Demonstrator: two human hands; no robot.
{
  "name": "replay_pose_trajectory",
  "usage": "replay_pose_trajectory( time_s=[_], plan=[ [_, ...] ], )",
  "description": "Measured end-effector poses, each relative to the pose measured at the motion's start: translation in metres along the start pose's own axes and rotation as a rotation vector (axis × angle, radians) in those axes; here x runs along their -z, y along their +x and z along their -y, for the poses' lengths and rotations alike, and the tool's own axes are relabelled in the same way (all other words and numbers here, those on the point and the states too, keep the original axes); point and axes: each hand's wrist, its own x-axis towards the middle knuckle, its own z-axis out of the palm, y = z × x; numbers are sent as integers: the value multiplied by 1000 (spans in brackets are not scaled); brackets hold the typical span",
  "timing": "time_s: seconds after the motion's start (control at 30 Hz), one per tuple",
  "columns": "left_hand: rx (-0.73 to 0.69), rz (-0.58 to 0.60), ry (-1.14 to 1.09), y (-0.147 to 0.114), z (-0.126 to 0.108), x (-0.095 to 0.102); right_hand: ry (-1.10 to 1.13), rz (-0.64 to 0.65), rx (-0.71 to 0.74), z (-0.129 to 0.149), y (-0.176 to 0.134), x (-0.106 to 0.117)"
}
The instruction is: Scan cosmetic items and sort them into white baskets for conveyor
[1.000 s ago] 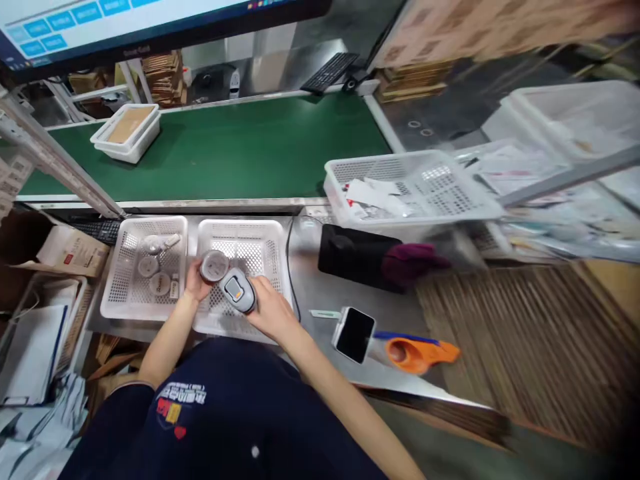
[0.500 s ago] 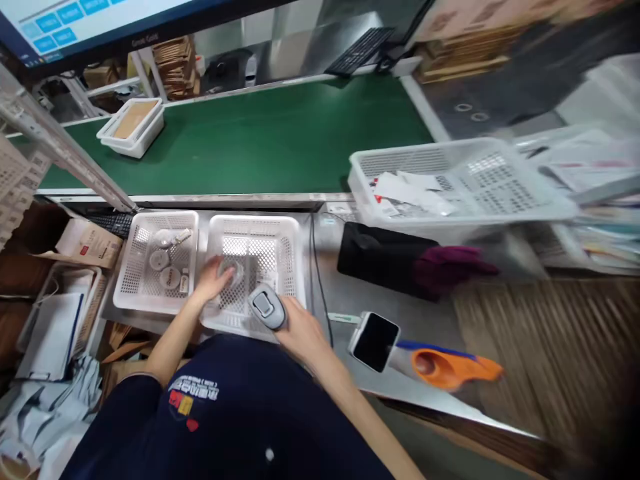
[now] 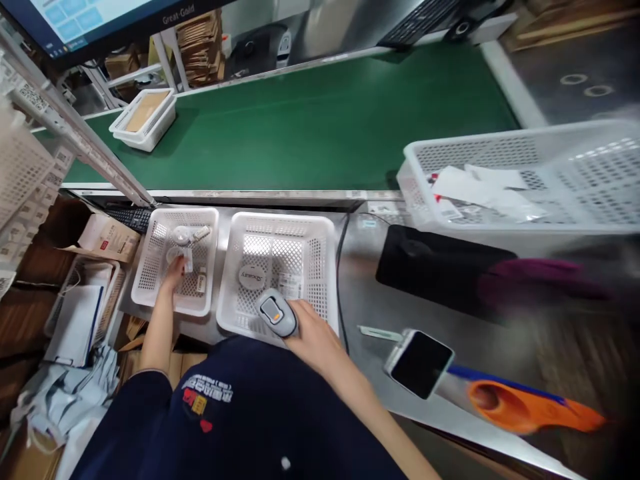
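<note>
My left hand (image 3: 174, 272) reaches into the left white basket (image 3: 143, 283), its fingers closed on a clear round container (image 3: 187, 259). Beside it in that basket lie a clear piece (image 3: 181, 235), a small light tube-like item (image 3: 201, 233) and a small labelled item (image 3: 201, 280). My right hand (image 3: 313, 333) grips a grey handheld barcode scanner (image 3: 277, 313), held over the near edge of the right white basket (image 3: 327, 267). A round container with a printed lid (image 3: 251, 277) and a white printed label (image 3: 290, 285) show inside the right basket.
A green conveyor belt (image 3: 300, 133) runs behind the metal bench, carrying a small white basket (image 3: 150, 127). Right of the baskets are a cable (image 3: 341, 280), a black case (image 3: 430, 267), a phone-like device (image 3: 421, 363) and an orange-handled tape dispenser (image 3: 530, 407). A long white basket (image 3: 415, 187) holds papers.
My left hand has moved from the right basket to the left one. A round lidded container now shows in the right basket. The scanner stays in my right hand; the view has shifted.
</note>
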Motion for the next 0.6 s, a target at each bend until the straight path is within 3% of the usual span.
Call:
replay_pose_trajectory(
  time_s=[0.13,0.27,0.37,0.47,0.6],
  plan=[
    [18,176,-362,-4,-37,-28,-33,-13,60,12,12,6],
    [85,403,-669,-20,-70,-84,-83,-53,51,28,21,17],
    [148,500,-856,-30,-85,-122,-111,-63,3,39,25,28],
    [71,528,-789,-33,-94,-149,-99,-80,-28,43,22,38],
    [-256,507,-224,-28,-103,-171,-47,-148,-36,31,10,43]
  ],
)
